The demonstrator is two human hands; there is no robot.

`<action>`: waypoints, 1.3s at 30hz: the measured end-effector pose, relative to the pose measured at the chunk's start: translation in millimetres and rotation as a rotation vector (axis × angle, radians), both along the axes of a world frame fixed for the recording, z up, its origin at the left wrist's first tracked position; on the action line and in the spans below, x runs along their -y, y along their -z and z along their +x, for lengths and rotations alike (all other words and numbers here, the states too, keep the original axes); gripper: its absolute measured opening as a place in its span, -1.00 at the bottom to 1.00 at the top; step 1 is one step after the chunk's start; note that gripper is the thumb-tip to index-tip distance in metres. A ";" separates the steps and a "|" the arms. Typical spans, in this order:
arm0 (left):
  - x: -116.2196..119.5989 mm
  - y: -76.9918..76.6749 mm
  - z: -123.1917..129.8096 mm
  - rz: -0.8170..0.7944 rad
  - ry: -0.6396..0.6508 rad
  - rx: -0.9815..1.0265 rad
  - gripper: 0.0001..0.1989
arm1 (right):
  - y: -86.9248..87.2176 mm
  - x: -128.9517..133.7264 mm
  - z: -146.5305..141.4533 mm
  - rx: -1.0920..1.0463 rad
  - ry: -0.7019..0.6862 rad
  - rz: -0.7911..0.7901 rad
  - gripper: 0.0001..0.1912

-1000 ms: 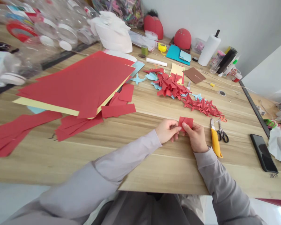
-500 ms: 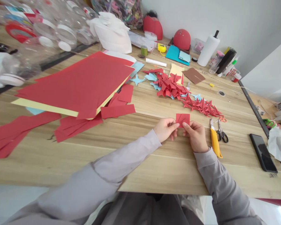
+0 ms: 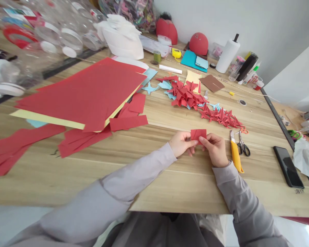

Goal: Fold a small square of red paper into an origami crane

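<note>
Left hand [image 3: 181, 144] and right hand [image 3: 213, 149] are pinching a small folded red paper square [image 3: 198, 134] between their fingers, holding it over the wooden table [image 3: 154, 181]. A yellow utility knife [image 3: 236, 156] and scissors [image 3: 243, 147] are lying just beside the right hand.

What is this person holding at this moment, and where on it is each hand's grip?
Both hands hold a small piece of red paper by its lower part: the left hand at the lower left, the right hand at the lower right.
</note>
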State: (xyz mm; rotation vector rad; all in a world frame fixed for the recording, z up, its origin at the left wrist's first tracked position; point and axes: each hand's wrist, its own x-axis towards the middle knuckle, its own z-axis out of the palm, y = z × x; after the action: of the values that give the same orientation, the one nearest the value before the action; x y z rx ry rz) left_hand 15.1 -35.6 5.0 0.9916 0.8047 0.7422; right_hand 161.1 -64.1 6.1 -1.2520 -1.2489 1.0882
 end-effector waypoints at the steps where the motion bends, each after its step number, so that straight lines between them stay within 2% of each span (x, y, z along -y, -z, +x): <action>1: 0.2 0.1 0.2 -0.008 0.005 0.006 -0.79 | 0.0 0.3 0.4 -0.006 0.003 -0.002 -0.71; 12: -1.8 0.5 0.1 -0.068 0.033 0.070 -0.73 | 2.5 0.4 -1.4 -0.031 0.035 -0.079 -0.60; 18: -2.9 3.0 -0.2 -0.094 -0.030 0.063 -0.72 | 6.1 -5.8 0.4 -0.157 0.117 -0.083 -0.60; 23: -2.7 3.1 0.0 -0.086 -0.053 0.059 -0.73 | 3.6 -4.0 1.1 -0.117 0.042 -0.059 -0.76; 29: -3.1 0.1 -1.5 -0.064 -0.053 0.076 -0.69 | 1.0 -1.2 -0.3 -0.077 0.012 -0.054 -0.74; 32: -3.4 -1.9 -2.5 -0.040 -0.107 0.100 -0.63 | 0.4 -0.3 -2.2 -0.054 -0.037 -0.062 -0.73; 39: -6.2 -3.5 -4.2 -0.015 -0.194 0.139 -0.72 | 2.1 -1.5 -2.3 -0.125 -0.074 -0.068 -0.73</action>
State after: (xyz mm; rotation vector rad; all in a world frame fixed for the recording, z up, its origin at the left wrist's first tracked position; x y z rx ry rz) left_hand 10.9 -29.4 8.5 0.8459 0.7908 0.9596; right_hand 158.8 -62.6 4.0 -1.1766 -1.1797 1.2529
